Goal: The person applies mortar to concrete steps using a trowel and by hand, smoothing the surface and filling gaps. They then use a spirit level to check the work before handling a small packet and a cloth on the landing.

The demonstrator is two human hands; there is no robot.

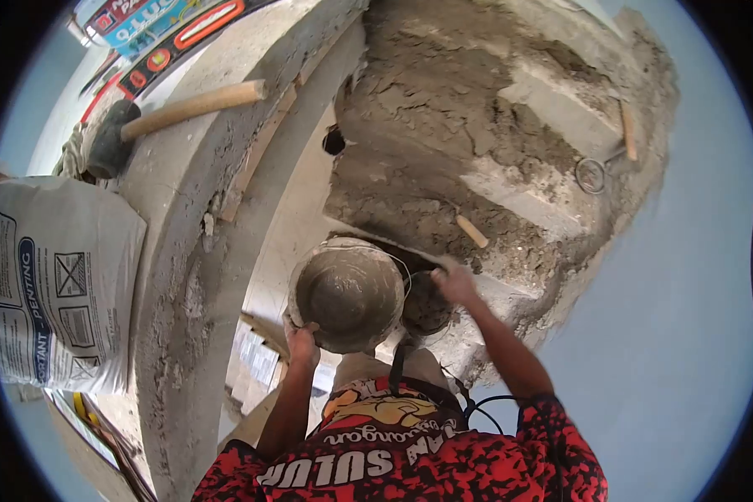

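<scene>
My left hand point(303, 341) grips the lower left rim of a round, mortar-stained bucket point(347, 297), whose inside shows a wet grey residue. To the right, my right hand point(454, 283) is closed at the end of a long thin edge or strip that runs up and left past the bucket; what exactly it holds is unclear. Beside the bucket and below that hand sits a smaller dark container point(427, 305) with grey material in it. A wooden-handled tool point(472, 232) lies on the mortar-covered step point(410, 188) above my right hand.
Rough steps rise ahead, with another wooden-handled tool point(629, 131) and a metal ring point(590, 176) at the upper right. On the left ledge point(197, 159) lies a mallet point(184, 113) near a white printed sack point(67, 284). A blue wall point(669, 335) borders the right.
</scene>
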